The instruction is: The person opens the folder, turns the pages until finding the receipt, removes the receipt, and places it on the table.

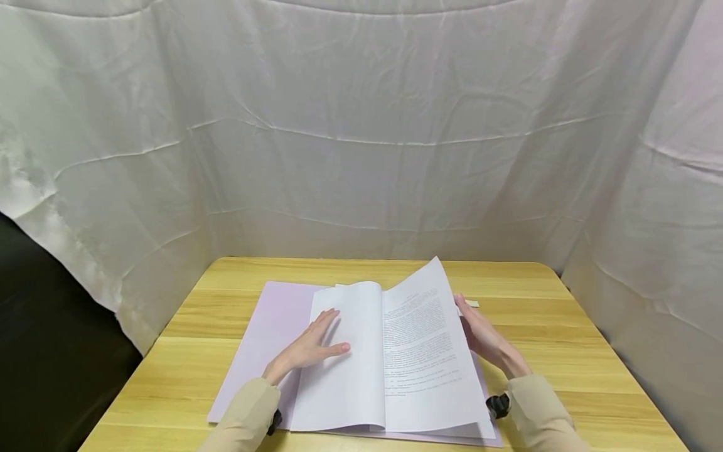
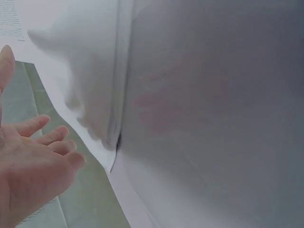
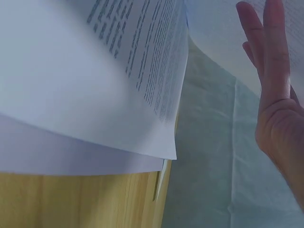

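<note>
1. A stack of white printed paper sheets lies open like a booklet in the lower centre of the head view, on a pale lilac card folder spread flat on the table; the text on the sheets is too small to read, and in the right wrist view it is blurred.
2. The left hand rests flat, fingers straight, on the blank left page, pressing it and grasping nothing; in the left wrist view the hand sits at the lower left edge, cut off by the frame, and the pages fill the rest as a grey blur.
3. The right hand lies with straight fingers against the underside of the raised printed right-hand sheet, supporting it tilted up; the sheet hides the fingertips in the head view, and in the right wrist view the hand is open against the paper, gripping nothing.
4. A small pale slip shows just beyond the right hand; what it is cannot be made out.
5. The light wooden table carries all this; its near edge is cut off by the bottom of the frame.
6. Beige sleeves cover both forearms; a black wrist strap shows at the right cuff.
7. Creased white cloth hangs behind and on both sides of the table, filling the upper frame; a dark area at the lower left cannot be identified.
</note>
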Available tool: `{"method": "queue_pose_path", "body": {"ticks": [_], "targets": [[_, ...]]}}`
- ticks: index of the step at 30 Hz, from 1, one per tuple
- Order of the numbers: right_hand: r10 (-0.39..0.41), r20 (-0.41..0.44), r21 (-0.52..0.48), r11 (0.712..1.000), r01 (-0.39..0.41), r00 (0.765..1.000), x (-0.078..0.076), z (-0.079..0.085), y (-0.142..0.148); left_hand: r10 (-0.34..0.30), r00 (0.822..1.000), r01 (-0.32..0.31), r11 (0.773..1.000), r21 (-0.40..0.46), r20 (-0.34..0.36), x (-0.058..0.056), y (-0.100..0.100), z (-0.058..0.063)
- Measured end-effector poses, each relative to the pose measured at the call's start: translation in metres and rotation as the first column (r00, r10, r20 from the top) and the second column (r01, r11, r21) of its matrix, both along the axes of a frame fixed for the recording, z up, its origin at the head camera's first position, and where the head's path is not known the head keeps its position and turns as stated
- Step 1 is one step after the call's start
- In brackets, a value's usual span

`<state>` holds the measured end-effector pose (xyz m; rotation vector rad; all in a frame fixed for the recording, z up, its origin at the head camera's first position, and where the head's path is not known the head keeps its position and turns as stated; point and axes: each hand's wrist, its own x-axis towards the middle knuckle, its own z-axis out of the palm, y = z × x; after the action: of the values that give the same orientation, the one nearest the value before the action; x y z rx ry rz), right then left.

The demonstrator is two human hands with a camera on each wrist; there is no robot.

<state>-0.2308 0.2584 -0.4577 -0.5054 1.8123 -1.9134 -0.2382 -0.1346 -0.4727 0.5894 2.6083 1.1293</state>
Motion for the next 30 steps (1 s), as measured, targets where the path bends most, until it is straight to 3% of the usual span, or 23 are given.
{"method": "queue_pose_path", "body": {"ticks": [11, 23, 30], "targets": [[0.066, -0.004, -0.022, 0.998, -0.067, 0.998, 0.012, 0.006, -0.011, 0.051, 0.998, -0.053, 0.996, 0.072, 0.033, 0.009, 0.011, 0.007], [0.069, -0.060, 0.095, 0.993, -0.064, 0.996, 0.021, 0.009, -0.027, 0.082, 0.994, -0.092, 0.984, 0.150, 0.068, 0.016, 0.025, 0.016], [0.045, -0.046, 0.137, 0.990, -0.038, 0.998, 0.023, 0.009, -0.036, 0.059, 0.994, -0.077, 0.974, 0.212, 0.088, 0.017, 0.034, 0.019]]}}
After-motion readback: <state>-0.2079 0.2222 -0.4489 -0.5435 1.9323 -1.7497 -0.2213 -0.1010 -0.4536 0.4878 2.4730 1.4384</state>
